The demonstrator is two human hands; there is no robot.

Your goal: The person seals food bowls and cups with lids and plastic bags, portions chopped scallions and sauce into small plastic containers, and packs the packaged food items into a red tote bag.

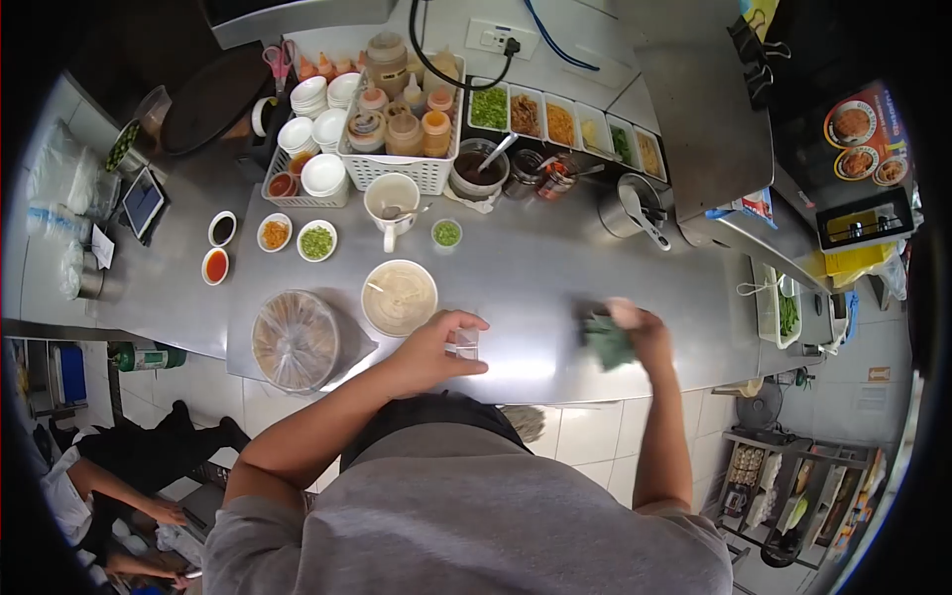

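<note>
My left hand (441, 352) is closed around a small clear plastic cup (466, 344) near the front edge of the steel counter (526, 278). Off to the right, my right hand (647, 332) grips a green cloth (609, 342) at the counter surface; both are smeared by motion. Just beyond my left hand stands a round bowl (400, 297) with a pale, creamy content and a light-coloured utensil in it. Left of that sits a bowl wrapped in clear plastic (296, 340), its brownish contents partly visible.
A mug (393, 210), a cup of chopped greens (446, 233) and small sauce bowls (215, 265) stand farther back. Behind them are a white basket of bottles (402, 171), topping trays (560, 124) and a metal pot (631, 208). Another person (129, 486) is at lower left.
</note>
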